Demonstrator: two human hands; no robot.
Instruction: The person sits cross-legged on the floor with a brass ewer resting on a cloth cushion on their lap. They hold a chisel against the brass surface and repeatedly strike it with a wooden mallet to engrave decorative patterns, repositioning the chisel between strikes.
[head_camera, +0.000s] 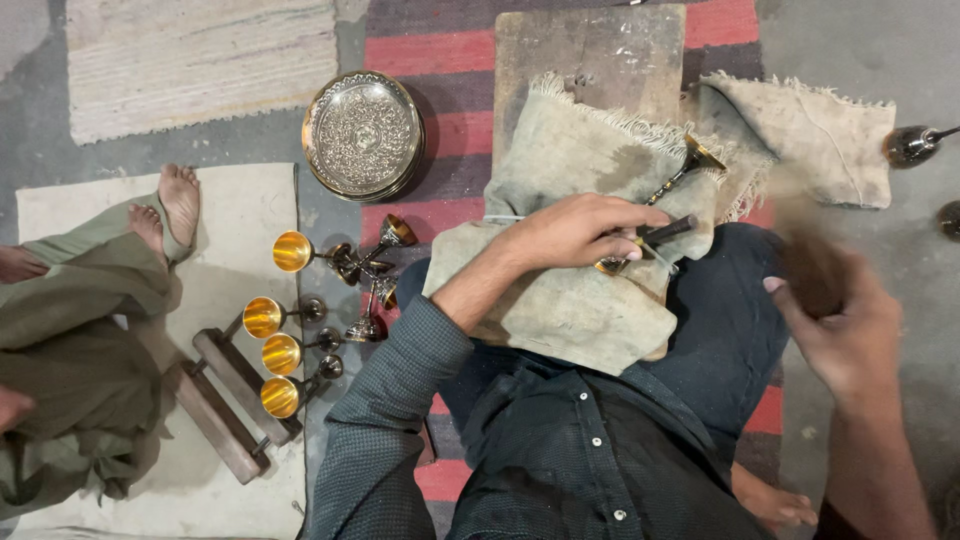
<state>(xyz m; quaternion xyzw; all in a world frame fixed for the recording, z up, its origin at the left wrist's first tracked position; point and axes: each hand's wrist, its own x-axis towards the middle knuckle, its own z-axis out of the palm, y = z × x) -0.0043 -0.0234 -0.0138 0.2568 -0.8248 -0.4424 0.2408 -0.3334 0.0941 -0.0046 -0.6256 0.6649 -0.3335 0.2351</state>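
Two hands in view, head cam looking down. Left hand (575, 232) is curled down over a brass goblet (668, 190) lying on a grey cloth (570, 300) across the lap, fingers pinching a dark rod-like tool (672, 229) against the goblet's stem. Goblet's flared end points up-right toward the wooden block (590, 50). Right hand (850, 330) is motion-blurred, raised off to the right, fingers closed around something dark and smeared (805, 270); can't tell what it is. Second frayed cloth (810, 125) lies beyond it.

Left of the lap: several gold-lined goblets (285, 330) lying on their sides on the floor, beside a wooden frame (230, 400). Embossed round metal plate (362, 135) above them, on the striped rug's (440, 50) edge. Another person sits far left, bare feet (170, 205) on a pale mat (240, 220).
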